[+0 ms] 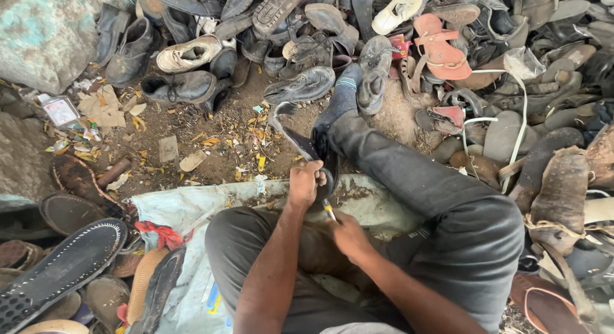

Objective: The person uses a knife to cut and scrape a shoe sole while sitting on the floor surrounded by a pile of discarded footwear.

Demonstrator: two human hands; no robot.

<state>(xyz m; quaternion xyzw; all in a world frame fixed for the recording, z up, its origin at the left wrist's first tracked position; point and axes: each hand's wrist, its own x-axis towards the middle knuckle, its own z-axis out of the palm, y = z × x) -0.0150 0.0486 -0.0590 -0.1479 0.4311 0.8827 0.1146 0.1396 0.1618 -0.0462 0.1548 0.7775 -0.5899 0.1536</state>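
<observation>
I sit on the ground with my legs in dark trousers. My left hand [304, 183] grips the heel end of a dark shoe [306, 145] that lies across my lap, its toe pointing away to the upper left. My right hand [348, 234] sits just below it, closed around a small tool with a yellowish handle [329, 211] whose tip touches the shoe near my left hand. My right leg stretches out, its foot in a blue-grey sock [343, 91].
A big heap of worn shoes and sandals [441, 53] fills the top and right. Loose black soles [61, 270] lie at the lower left. A pale plastic sheet [192, 206] lies under me. Bare littered dirt [192, 136] is ahead, with a large rock [45, 33] at the top left.
</observation>
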